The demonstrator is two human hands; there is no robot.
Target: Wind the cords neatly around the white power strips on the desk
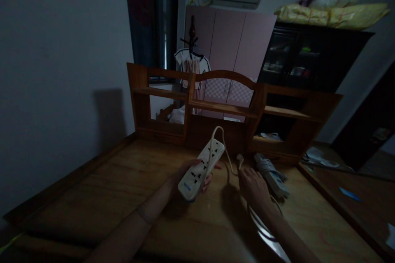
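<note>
Fingers [208,181] of the left hand [184,171] wrap around a white strip [202,168], held at centre frame above the wooden board [129,197]. The right hand [253,187] pinches its cord [217,128] just to the right. The slack cord could well snag the second strip [273,176] beside the right hand and drag it.

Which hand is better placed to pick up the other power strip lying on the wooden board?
Right, probably. The right hand lies just beside the bundled power strip, though its fingers pinch the cord. The left hand is farther off and full, gripping the white power strip.
</note>
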